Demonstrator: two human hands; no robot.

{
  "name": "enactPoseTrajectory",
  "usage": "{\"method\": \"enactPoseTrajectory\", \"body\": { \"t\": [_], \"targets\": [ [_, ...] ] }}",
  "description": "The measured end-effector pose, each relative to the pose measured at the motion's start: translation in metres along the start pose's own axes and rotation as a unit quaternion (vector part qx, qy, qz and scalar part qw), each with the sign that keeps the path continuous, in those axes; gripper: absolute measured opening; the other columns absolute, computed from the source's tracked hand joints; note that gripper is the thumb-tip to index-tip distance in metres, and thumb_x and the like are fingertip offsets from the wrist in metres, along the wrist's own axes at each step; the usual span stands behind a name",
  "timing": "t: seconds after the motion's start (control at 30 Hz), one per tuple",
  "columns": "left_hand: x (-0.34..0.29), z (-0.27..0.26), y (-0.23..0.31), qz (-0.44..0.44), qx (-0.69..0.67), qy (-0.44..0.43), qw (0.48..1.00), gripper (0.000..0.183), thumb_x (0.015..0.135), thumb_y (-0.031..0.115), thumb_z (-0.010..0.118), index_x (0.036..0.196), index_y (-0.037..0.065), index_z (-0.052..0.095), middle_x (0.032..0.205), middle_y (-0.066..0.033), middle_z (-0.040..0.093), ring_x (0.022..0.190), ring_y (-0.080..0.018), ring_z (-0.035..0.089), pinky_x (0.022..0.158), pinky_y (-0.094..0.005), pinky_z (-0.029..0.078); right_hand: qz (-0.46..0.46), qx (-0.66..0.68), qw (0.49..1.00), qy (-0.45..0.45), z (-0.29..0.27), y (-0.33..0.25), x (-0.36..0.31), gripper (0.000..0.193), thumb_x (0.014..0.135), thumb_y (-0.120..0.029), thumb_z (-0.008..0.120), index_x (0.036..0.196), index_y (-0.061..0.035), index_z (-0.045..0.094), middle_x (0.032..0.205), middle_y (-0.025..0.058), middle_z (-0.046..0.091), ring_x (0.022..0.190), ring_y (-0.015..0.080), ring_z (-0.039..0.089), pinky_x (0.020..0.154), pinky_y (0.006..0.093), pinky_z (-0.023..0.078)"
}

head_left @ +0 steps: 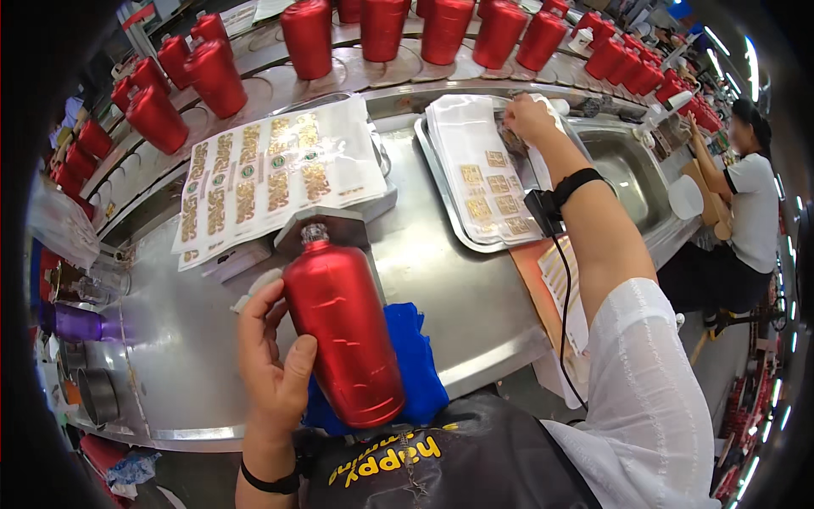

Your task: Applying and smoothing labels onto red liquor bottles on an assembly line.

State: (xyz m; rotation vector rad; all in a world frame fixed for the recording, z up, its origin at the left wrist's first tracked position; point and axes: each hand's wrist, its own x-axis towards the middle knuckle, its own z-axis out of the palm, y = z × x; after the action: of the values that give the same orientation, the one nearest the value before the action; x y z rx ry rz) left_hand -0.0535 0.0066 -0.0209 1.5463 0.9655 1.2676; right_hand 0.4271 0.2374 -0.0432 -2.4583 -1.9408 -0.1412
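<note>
A shiny red bottle [345, 335] lies tilted in front of me, its clear threaded neck pointing away and resting at a grey metal block. My left hand [278, 348] grips its left side, thumb against the red wall and fingers curled; a small whitish piece sits by the fingertips. Blue cloth [415, 360] lies under the bottle's base. Farther off to the right, my right hand [532, 119] is closed at the far edge of a metal tray [465, 237]. White sheets with gold decals [490, 191] lie in that tray. What the right fingers pinch is hidden.
More decal sheets [280, 170] lie on a stand at left. Rows of red bottles [381, 30] line the conveyor behind. A steel sink [627, 174] is at right, with a co-worker [750, 204] beyond. Purple glass [76, 322] and a metal pot [97, 394] stand far left.
</note>
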Motion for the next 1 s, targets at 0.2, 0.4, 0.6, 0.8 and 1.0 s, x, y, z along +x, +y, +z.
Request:
{"method": "enactPoseTrajectory", "body": {
  "t": [0.2, 0.4, 0.6, 0.8, 1.0],
  "targets": [
    [0.004, 0.002, 0.001, -0.021, -0.016, -0.018, 0.999, 0.063, 0.090, 0.030, 0.065, 0.137, -0.004, 0.038, 0.134, -0.0161, 0.046, 0.124, -0.0265, 0.048, 0.106, -0.0422, 0.037, -0.045, -0.070, 0.995, 0.055, -0.019, -0.002, -0.005, 0.016, 0.083, -0.024, 0.064, 0.097, -0.0182, 0.071, 0.124, 0.0063, 0.056, 0.116, 0.0361, 0.051, 0.090, 0.0546, 0.048],
    [0.007, 0.000, -0.004, -0.039, -0.051, -0.028, 0.998, 0.059, 0.087, 0.015, 0.063, 0.138, -0.001, 0.038, 0.132, -0.0152, 0.047, 0.123, -0.0254, 0.049, 0.105, -0.0404, 0.038, -0.268, 0.058, 0.934, 0.228, -0.108, -0.032, -0.080, 0.011, 0.082, -0.016, 0.065, 0.087, -0.0064, 0.067, 0.112, 0.0118, 0.061, 0.105, 0.0356, 0.056, 0.087, 0.0435, 0.047],
    [0.013, 0.000, -0.002, -0.054, -0.114, -0.020, 0.992, 0.045, 0.097, 0.018, 0.054, 0.135, 0.000, 0.040, 0.127, -0.0142, 0.050, 0.116, -0.0186, 0.051, 0.098, -0.0328, 0.042, -0.350, 0.230, 0.892, 0.170, -0.206, -0.118, -0.202, 0.011, 0.083, -0.009, 0.064, 0.085, 0.0004, 0.058, 0.110, 0.0147, 0.060, 0.100, 0.0284, 0.060, 0.085, 0.0338, 0.045],
    [0.005, 0.005, 0.006, -0.018, -0.117, 0.004, 0.993, 0.043, 0.101, 0.023, 0.048, 0.135, -0.001, 0.040, 0.130, -0.0124, 0.050, 0.124, -0.0185, 0.045, 0.107, -0.0321, 0.032, -0.432, 0.406, 0.803, 0.064, -0.208, -0.174, -0.237, 0.011, 0.084, -0.008, 0.063, 0.087, 0.0012, 0.059, 0.100, 0.0137, 0.064, 0.097, 0.0232, 0.061, 0.083, 0.0315, 0.046],
    [-0.011, 0.013, 0.005, -0.025, -0.088, 0.011, 0.996, 0.055, 0.095, 0.029, 0.060, 0.135, -0.003, 0.039, 0.132, -0.0180, 0.045, 0.125, -0.0259, 0.043, 0.107, -0.0378, 0.032, -0.349, 0.439, 0.828, -0.014, -0.135, -0.206, -0.239, 0.010, 0.085, -0.011, 0.064, 0.087, -0.0025, 0.059, 0.114, 0.0121, 0.061, 0.101, 0.0199, 0.058, 0.088, 0.0314, 0.045]
  ]
}}
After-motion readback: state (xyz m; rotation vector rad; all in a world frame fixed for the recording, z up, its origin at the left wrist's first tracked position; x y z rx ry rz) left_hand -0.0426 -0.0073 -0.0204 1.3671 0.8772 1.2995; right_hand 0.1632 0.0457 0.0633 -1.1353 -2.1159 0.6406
